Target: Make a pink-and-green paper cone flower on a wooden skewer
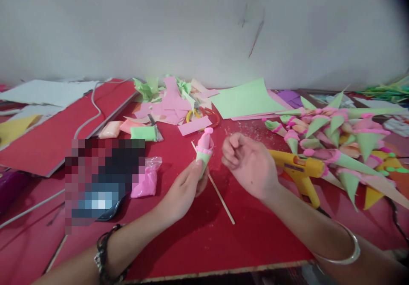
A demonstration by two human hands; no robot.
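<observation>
Left hand [185, 189] pinches paper cone [203, 151]; right hand [247, 165] curled empty, clear of table edge [223, 272]

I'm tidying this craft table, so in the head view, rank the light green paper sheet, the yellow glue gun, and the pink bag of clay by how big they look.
1. light green paper sheet, though farthest back.
2. yellow glue gun, partly hidden by the right hand.
3. pink bag of clay.
</observation>
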